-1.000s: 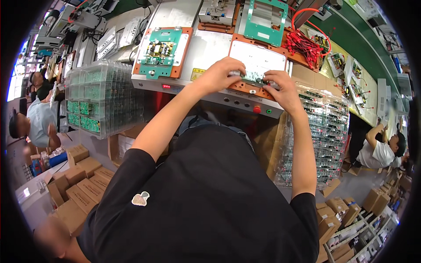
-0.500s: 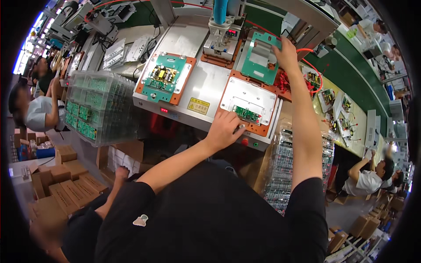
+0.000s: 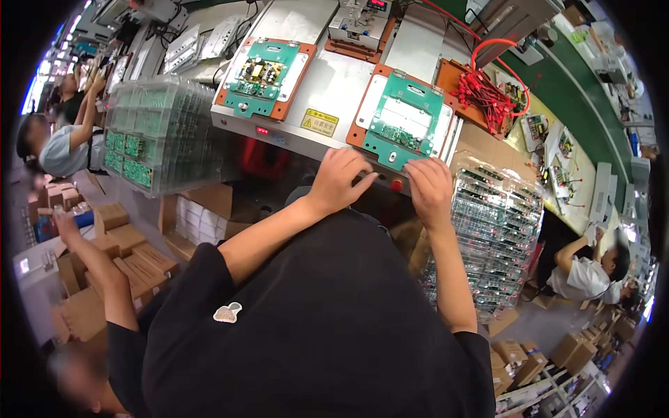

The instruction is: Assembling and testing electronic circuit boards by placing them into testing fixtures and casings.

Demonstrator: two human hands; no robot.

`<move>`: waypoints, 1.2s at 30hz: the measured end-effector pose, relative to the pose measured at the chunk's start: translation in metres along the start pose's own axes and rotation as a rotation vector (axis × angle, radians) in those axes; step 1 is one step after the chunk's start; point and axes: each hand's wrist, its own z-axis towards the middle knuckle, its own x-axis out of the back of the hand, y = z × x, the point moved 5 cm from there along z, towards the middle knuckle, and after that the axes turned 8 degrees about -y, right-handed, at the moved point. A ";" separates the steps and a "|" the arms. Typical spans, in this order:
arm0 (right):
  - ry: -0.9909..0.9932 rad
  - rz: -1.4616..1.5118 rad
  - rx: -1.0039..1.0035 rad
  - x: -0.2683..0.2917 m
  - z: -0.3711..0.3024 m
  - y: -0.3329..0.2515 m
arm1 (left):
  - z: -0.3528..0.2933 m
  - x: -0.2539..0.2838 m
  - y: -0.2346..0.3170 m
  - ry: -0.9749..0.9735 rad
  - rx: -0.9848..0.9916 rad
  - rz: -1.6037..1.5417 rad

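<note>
The right-hand fixture has a green hinged cover plate lying flat over its orange-brown base. Through the plate's window shows a small green circuit board. My right hand is at the near right corner of this fixture, fingers bent over the edge beside the plate's front tab; whether they touch it I cannot tell. At the machine's front edge, left of that tab, my left hand is open and empty, its thumb apart from the fingers. A second fixture on the left carries a board with tall components under its green plate.
A press head stands behind, between the fixtures. Red-tipped leads lie in an orange tray beside a red hose. Stacked clear trays of boards stand on the right, more on the left. A co-worker's arm is at lower left.
The raised green plate of the right fixture has swung down flat over the board. My right hand has come back toward me from it; my left hand has shifted slightly left, off the fixture.
</note>
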 end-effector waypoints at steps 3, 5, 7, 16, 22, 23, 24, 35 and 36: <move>0.000 -0.016 -0.090 0.001 -0.010 -0.007 | 0.008 0.016 0.018 0.020 -0.001 -0.079; 0.025 -0.031 -0.123 -0.046 -0.012 -0.019 | 0.013 0.021 -0.014 -0.009 -0.023 -0.078; 0.001 -0.031 -0.122 -0.048 -0.012 -0.011 | 0.024 -0.011 -0.024 0.007 -0.062 -0.057; 0.013 -0.018 -0.217 -0.018 -0.010 0.014 | 0.050 -0.064 -0.038 -0.285 -0.222 -0.130; 0.173 0.212 -0.182 0.015 0.023 -0.009 | 0.032 0.110 -0.098 0.238 0.043 0.106; 0.165 0.320 -0.228 0.011 0.022 -0.003 | 0.017 0.165 -0.113 0.444 0.272 0.070; 0.153 0.425 -0.274 0.006 0.022 -0.002 | -0.003 0.208 -0.148 0.496 0.359 0.223; -0.062 0.509 -0.045 -0.012 0.094 -0.032 | -0.199 0.327 -0.321 0.415 1.203 0.738; -0.056 0.505 -0.043 -0.011 0.096 -0.031 | -0.197 0.331 -0.309 0.568 1.224 0.590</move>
